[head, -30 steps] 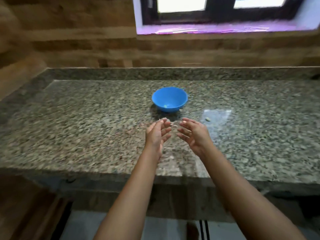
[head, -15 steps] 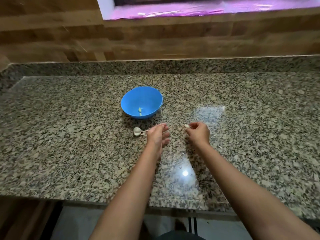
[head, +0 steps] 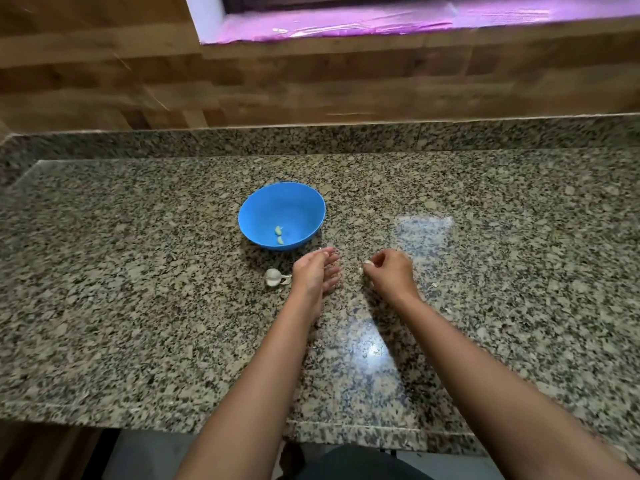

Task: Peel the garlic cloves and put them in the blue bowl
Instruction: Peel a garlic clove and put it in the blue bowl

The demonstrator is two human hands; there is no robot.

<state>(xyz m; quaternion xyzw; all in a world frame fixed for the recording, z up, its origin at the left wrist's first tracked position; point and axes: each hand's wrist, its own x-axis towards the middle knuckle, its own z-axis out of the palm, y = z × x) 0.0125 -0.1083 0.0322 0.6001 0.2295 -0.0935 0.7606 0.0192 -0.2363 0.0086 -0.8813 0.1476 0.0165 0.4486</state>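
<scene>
The blue bowl (head: 282,215) stands on the granite counter (head: 138,306) with two peeled garlic cloves (head: 279,234) inside. An unpeeled piece of garlic with loose skin (head: 276,277) lies on the counter just left of my left hand (head: 316,274). That hand rests low over the counter with fingers spread and nothing visible in it. My right hand (head: 389,273) is to the right, fingers pinched on a small white garlic clove (head: 367,263) at its fingertips.
Small bits of garlic skin (head: 433,285) lie on the counter right of my right hand. A raised granite lip and a wooden wall run along the back. The counter's front edge is near my elbows.
The camera tilted down, so the bowl now sits lower in view. My hands separated and lowered toward the counter. My right hand now pinches a clove; the garlic piece shows beside my left hand.
</scene>
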